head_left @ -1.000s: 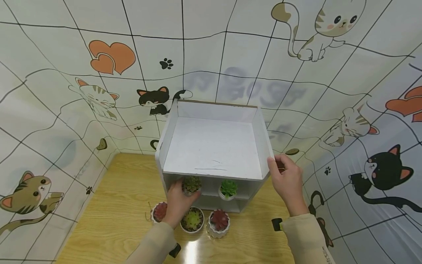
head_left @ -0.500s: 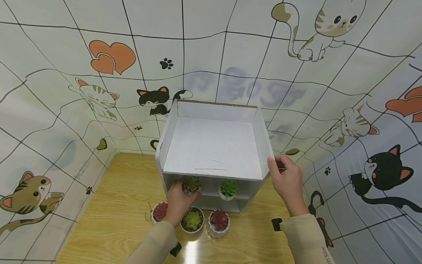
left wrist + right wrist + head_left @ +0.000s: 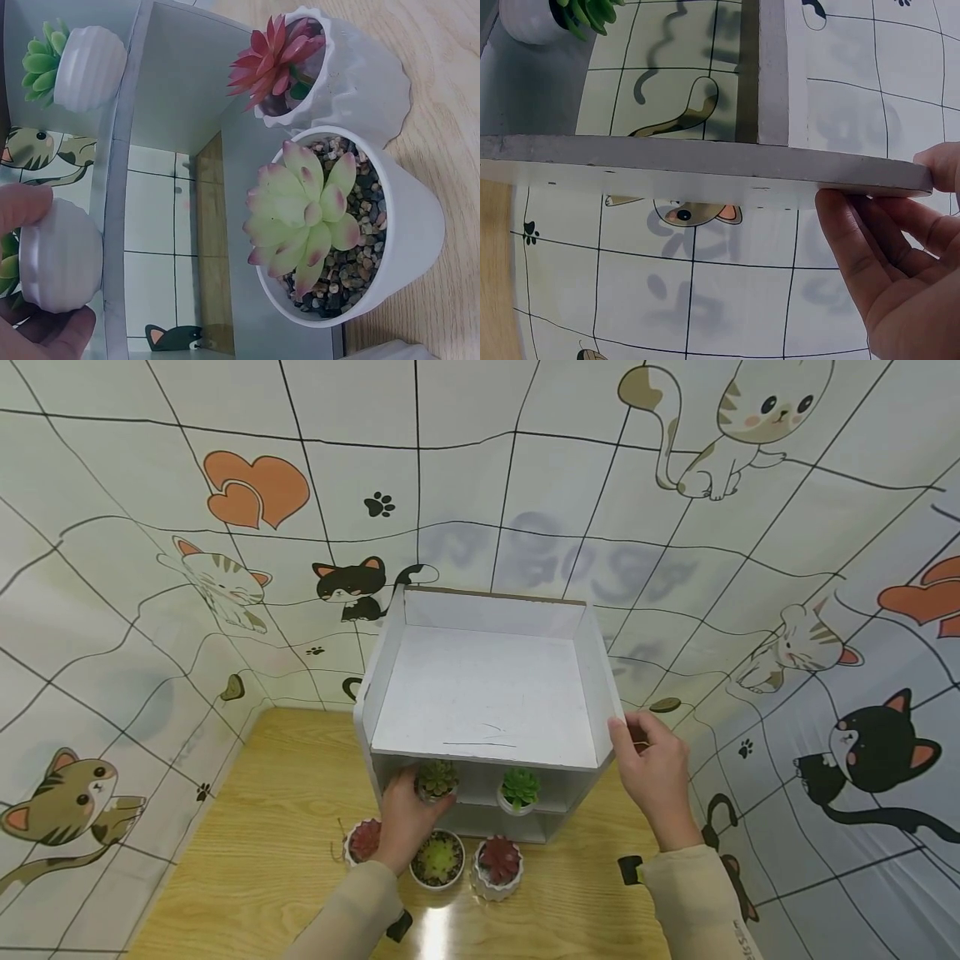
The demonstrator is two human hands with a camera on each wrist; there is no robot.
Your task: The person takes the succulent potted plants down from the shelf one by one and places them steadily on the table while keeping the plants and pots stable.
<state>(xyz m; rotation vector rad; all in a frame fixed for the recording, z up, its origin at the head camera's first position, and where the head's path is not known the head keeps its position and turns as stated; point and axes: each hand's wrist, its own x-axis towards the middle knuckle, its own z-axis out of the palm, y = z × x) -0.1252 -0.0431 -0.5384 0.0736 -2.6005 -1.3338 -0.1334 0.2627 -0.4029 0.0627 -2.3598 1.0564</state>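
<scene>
My left hand (image 3: 408, 822) holds a small ribbed white pot with a green succulent (image 3: 437, 779), thumb on one side and fingers on the other. In the left wrist view that white pot (image 3: 61, 255) stands on the middle shelf of a white shelf unit (image 3: 480, 693). Farther right on the same shelf sits a second potted bright-green succulent (image 3: 520, 788). My right hand (image 3: 654, 768) grips the unit's right side panel (image 3: 705, 161) near its upper front corner, thumb on one face and fingertips on the other.
In front of the unit, on the wooden table (image 3: 247, 827), stand a red succulent (image 3: 363, 841) partly behind my left hand, a pale green succulent in gravel (image 3: 437, 859), and another red succulent (image 3: 498, 862). Walls printed with cats (image 3: 348, 585) close off the back and sides.
</scene>
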